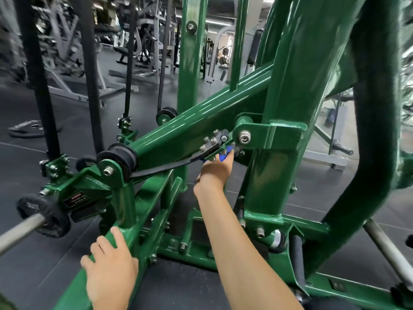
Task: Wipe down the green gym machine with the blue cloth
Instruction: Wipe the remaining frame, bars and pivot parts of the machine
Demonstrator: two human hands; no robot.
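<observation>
**Wiping station: underside of the diagonal beam point(201, 117) on the green gym machine point(286, 86).**

Your right hand point(214, 171) reaches up beneath the beam, just beside the bolted clamp plate point(211, 144), and holds the blue cloth point(224, 154) against the metal. Only a small blue fold shows past the fingers, so the grip appears closed round it. Your left hand point(109, 265) sits on the lower frame tube point(152, 206), thumb along the top, fingers curled over its left edge. A black belt point(161, 167) runs from the plate to the roller point(120, 157).
</observation>
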